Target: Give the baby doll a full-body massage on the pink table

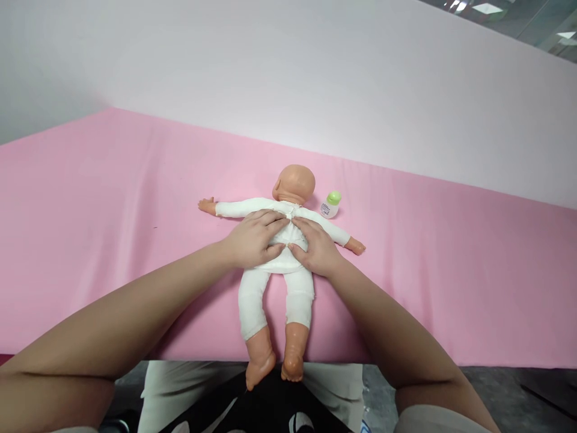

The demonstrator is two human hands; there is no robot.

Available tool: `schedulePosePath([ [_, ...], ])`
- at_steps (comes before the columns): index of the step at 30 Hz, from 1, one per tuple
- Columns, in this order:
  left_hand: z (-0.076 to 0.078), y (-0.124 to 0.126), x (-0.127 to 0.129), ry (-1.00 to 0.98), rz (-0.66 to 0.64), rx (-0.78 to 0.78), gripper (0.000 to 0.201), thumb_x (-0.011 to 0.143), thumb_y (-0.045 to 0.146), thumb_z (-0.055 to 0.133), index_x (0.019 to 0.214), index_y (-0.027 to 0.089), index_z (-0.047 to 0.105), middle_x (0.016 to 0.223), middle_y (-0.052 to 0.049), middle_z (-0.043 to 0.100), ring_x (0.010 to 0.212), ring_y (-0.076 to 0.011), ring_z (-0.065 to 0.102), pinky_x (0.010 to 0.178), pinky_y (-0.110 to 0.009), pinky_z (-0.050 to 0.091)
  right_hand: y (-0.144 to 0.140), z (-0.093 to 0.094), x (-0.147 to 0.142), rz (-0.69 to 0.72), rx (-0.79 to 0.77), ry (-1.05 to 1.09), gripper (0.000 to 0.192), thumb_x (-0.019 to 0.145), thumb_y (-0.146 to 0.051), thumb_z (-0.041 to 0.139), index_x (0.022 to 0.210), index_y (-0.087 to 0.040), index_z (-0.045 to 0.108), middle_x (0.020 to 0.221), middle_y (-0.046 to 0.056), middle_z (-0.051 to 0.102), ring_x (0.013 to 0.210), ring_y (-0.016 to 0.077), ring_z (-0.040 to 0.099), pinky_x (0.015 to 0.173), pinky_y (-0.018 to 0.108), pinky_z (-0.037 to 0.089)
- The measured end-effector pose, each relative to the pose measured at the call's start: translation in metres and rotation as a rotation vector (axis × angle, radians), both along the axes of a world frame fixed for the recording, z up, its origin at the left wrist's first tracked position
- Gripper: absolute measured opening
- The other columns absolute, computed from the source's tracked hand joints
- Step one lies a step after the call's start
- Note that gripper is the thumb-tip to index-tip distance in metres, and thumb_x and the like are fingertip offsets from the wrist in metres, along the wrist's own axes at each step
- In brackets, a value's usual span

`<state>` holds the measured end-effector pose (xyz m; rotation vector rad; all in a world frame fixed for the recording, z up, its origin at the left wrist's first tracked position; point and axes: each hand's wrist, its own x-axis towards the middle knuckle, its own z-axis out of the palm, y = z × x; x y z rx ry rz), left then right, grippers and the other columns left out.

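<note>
Doll (pixel 285 263), just one, lies prone on one counter (pixel 175 225); left hand (pixel 256 240) and right hand (pixel 318 248) rest across it, each grip loosely spread, clasping nothing; one bottle (pixel 330 206) nearby!

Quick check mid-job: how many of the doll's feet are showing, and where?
2 on the doll: the left-hand foot and the right-hand foot, both at the near edge of the pink sheet. Neither is hidden.
</note>
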<state>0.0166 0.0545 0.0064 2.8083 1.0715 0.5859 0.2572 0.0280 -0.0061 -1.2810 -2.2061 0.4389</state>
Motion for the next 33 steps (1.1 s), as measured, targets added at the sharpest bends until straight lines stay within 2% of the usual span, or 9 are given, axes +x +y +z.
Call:
schedulePosePath([
  [4, -0.003, 0.000, -0.001, -0.016, -0.010, 0.024, 0.069, 0.098, 0.045, 0.057, 0.160, 0.013, 0.051, 0.162, -0.020, 0.052, 0.153, -0.0401, 0.044, 0.127, -0.059, 0.035, -0.003, 0.001, 0.000, -0.017, 0.030, 0.001, 0.069, 0.095, -0.039, 0.068, 0.159, -0.019, 0.052, 0.163, 0.015, 0.055, 0.154, 0.0347, 0.048, 0.131, 0.060, 0.038],
  [8, -0.008, 0.003, 0.000, -0.019, 0.025, 0.002, 0.082, 0.097, 0.050, 0.060, 0.168, 0.015, 0.039, 0.177, -0.021, 0.029, 0.166, -0.0452, 0.019, 0.132, -0.066, 0.023, -0.002, -0.002, -0.002, -0.030, 0.064, -0.041, 0.080, 0.093, -0.038, 0.069, 0.166, -0.020, 0.042, 0.174, 0.017, 0.038, 0.164, 0.0369, 0.033, 0.134, 0.066, 0.028],
  [11, -0.008, 0.007, 0.003, 0.037, 0.042, -0.061, 0.089, 0.096, 0.052, 0.060, 0.171, 0.012, 0.032, 0.180, -0.023, 0.018, 0.167, -0.0465, 0.014, 0.132, -0.068, 0.018, 0.001, -0.003, -0.004, -0.038, 0.033, -0.096, 0.084, 0.092, -0.037, 0.068, 0.168, -0.019, 0.036, 0.176, 0.019, 0.034, 0.166, 0.0391, 0.028, 0.133, 0.071, 0.021],
  [17, -0.002, 0.007, 0.004, 0.111, 0.056, -0.090, 0.088, 0.097, 0.052, 0.057, 0.170, 0.008, 0.033, 0.178, -0.025, 0.025, 0.167, -0.0439, 0.018, 0.134, -0.065, 0.015, 0.005, -0.002, -0.004, -0.015, 0.000, -0.131, 0.082, 0.094, -0.042, 0.066, 0.167, -0.017, 0.038, 0.173, 0.021, 0.039, 0.164, 0.0387, 0.032, 0.133, 0.069, 0.022],
  [23, -0.004, 0.008, 0.005, 0.116, 0.073, -0.090, 0.090, 0.095, 0.053, 0.061, 0.169, 0.010, 0.033, 0.181, -0.028, 0.008, 0.167, -0.0499, 0.006, 0.131, -0.070, 0.016, 0.005, -0.003, -0.004, -0.053, -0.060, -0.135, 0.087, 0.091, -0.042, 0.070, 0.168, -0.019, 0.036, 0.180, 0.021, 0.022, 0.169, 0.0411, 0.016, 0.132, 0.074, 0.013],
  [29, -0.003, 0.014, 0.006, 0.125, 0.077, -0.122, 0.090, 0.092, 0.052, 0.066, 0.168, 0.014, 0.036, 0.179, -0.027, 0.020, 0.165, -0.0492, 0.019, 0.131, -0.067, 0.020, 0.014, -0.004, 0.001, -0.023, -0.051, -0.124, 0.083, 0.089, -0.043, 0.074, 0.162, -0.018, 0.045, 0.170, 0.022, 0.043, 0.164, 0.0387, 0.031, 0.132, 0.068, 0.021],
  [33, 0.002, 0.017, 0.003, 0.101, 0.080, -0.196, 0.098, 0.087, 0.055, 0.071, 0.169, 0.017, 0.033, 0.180, -0.025, 0.017, 0.166, -0.0483, 0.019, 0.131, -0.065, 0.024, 0.014, -0.004, 0.002, -0.024, -0.048, -0.116, 0.085, 0.089, -0.047, 0.074, 0.163, -0.020, 0.044, 0.174, 0.022, 0.035, 0.166, 0.0398, 0.026, 0.131, 0.070, 0.020],
])
